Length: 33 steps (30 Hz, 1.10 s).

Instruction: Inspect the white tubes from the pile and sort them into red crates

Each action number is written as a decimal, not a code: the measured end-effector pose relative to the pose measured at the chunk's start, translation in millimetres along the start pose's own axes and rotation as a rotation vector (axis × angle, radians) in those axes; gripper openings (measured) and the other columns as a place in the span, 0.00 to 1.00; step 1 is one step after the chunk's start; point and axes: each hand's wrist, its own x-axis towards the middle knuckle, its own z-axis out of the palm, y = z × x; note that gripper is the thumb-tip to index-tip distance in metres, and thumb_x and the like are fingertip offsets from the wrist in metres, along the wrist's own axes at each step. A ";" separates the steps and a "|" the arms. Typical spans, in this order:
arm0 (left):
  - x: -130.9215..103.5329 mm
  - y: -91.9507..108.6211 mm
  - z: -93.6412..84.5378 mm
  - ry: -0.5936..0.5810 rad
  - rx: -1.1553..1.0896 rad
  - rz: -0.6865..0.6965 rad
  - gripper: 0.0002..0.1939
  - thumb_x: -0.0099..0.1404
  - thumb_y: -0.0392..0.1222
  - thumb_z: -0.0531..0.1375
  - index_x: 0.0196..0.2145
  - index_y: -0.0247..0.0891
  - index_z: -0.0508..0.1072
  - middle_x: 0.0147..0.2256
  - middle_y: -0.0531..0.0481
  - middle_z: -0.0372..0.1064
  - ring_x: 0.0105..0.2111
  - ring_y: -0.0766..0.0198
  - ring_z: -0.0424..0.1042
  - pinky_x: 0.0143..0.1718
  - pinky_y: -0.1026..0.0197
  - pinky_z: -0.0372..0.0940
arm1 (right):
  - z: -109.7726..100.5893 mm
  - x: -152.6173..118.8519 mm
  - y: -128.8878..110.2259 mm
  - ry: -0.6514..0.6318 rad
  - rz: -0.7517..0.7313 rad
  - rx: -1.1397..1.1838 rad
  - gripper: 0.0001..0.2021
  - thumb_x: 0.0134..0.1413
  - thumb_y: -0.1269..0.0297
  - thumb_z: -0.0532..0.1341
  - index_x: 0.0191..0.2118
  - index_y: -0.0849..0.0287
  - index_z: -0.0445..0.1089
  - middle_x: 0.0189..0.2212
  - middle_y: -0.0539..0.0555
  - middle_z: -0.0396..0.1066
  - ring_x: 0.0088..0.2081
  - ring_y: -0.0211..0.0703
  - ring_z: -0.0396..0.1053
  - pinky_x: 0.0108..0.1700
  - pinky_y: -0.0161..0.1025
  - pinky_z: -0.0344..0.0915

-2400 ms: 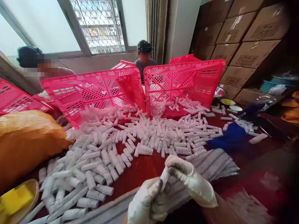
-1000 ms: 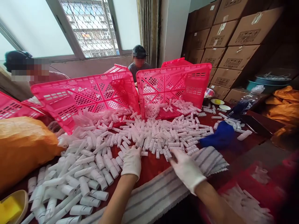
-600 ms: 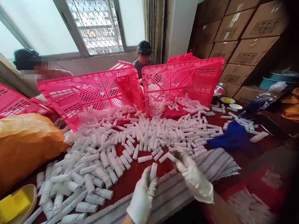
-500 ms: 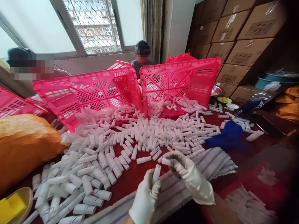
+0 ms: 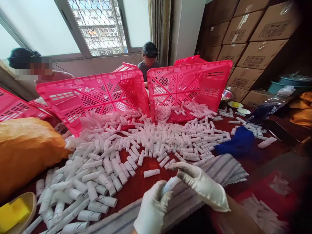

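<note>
My left hand (image 5: 153, 206), in a white glove with dirty fingertips, grips a small white tube (image 5: 168, 186) between thumb and fingers. A whitish translucent sleeve-like piece (image 5: 175, 181) covers the tube's upper right end. Against that end rests my right hand (image 5: 201, 183), also gloved, its fingers stretched out and not wrapped around the tube. Both hands are above a grey striped towel (image 5: 180, 198) at the table's near edge. Just beyond them a single white tube (image 5: 151, 173) lies apart from a large heap of similar tubes (image 5: 156, 139), several bearing dark marks.
Two pink crates (image 5: 97, 94) lie tipped on their sides behind the heap. An orange sack (image 5: 29, 149) and a bowl with a yellow sponge (image 5: 14, 214) are left. A blue cloth (image 5: 237, 143) and a bottle (image 5: 270, 105) are right. Two people sit opposite.
My right hand has brought its white piece to the tube in my left hand, and the two now meet. Its fingers have straightened from a pinch.
</note>
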 end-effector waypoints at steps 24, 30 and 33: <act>-1.8 -0.5 20.6 0.032 -0.329 0.028 0.19 0.60 0.52 0.58 0.43 0.38 0.71 0.38 0.45 0.74 0.39 0.59 0.72 0.43 0.60 0.65 | 46.4 -7.6 9.3 0.260 -0.071 0.257 0.12 0.56 0.51 0.58 0.34 0.55 0.67 0.34 0.50 0.70 0.38 0.42 0.68 0.43 0.37 0.66; -3.3 -3.4 15.4 0.179 -0.147 0.099 0.18 0.57 0.51 0.58 0.41 0.37 0.71 0.39 0.43 0.72 0.41 0.57 0.70 0.46 0.58 0.64 | 28.0 -4.8 6.4 0.111 -0.104 0.165 0.13 0.56 0.55 0.59 0.28 0.58 0.66 0.27 0.47 0.62 0.31 0.37 0.64 0.36 0.34 0.63; -4.2 1.6 8.5 -0.175 -0.438 -0.021 0.20 0.57 0.58 0.58 0.35 0.36 0.69 0.25 0.53 0.64 0.22 0.69 0.62 0.26 0.65 0.62 | 21.9 -4.6 -0.5 -0.001 -0.160 0.167 0.11 0.56 0.56 0.60 0.29 0.58 0.67 0.28 0.48 0.61 0.32 0.38 0.62 0.36 0.35 0.62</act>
